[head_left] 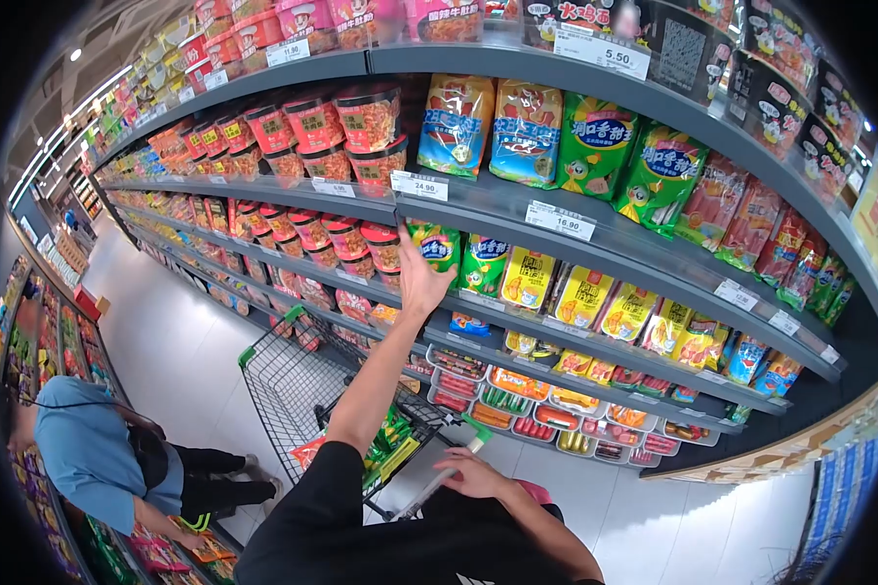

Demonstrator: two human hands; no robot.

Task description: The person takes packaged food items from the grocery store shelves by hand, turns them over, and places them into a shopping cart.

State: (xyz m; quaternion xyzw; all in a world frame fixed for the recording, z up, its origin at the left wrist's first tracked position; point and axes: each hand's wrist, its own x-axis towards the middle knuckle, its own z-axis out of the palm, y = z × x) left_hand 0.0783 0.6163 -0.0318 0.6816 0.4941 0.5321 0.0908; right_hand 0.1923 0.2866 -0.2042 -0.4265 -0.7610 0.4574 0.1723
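Observation:
My left hand (425,279) reaches up to the shelf, its fingers at the left side of a green snack bag (434,244) and its thumb by the right edge. Part of that bag is hidden behind the hand. A second green bag (483,263) stands just to the right, followed by yellow packages (529,278). Lower down, my right hand (473,475) has its fingers curled over the handle (437,487) of a shopping cart (288,390). Green packages (390,439) and a red-orange one lie inside the cart, partly covered by my left arm.
Tubs with red lids (341,239) fill the shelf left of my hand. Above are blue-and-gold bags (456,122) and price tags (560,221); trays of packed sausages (527,427) sit at the bottom. At left, a person in a blue shirt (88,448) bends toward the opposite shelf.

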